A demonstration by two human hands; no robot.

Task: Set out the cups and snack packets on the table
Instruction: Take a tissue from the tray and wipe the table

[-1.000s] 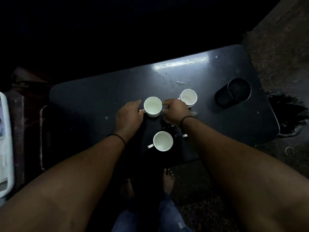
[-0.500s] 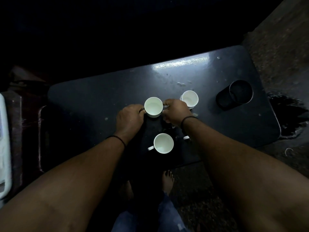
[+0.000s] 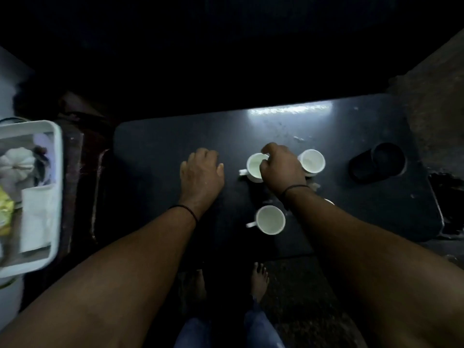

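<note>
Three white cups stand on the dark table [image 3: 155, 151]. My right hand [image 3: 282, 167] curls over the rim of the middle cup [image 3: 254, 167], whose handle points left. A second cup [image 3: 312, 162] stands just right of that hand. The nearest cup [image 3: 270, 220] sits by the front edge with its handle to the left. My left hand [image 3: 202, 172] hovers to the left of the middle cup, apart from it, its fingers loosely curled and holding nothing. A yellow snack packet [image 3: 5, 212] lies in the white tray [image 3: 57, 187] at the far left.
A dark round container [image 3: 378, 162] stands at the table's right end. The tray also holds a white garlic-like bulb [image 3: 17, 163] and white folded paper [image 3: 37, 217]. My bare feet [image 3: 259, 277] stand on the floor below the table's front edge.
My left hand let go of the middle cup and drew away to the left. The right hand moved onto that cup's rim. The view swung left, bringing the tray in.
</note>
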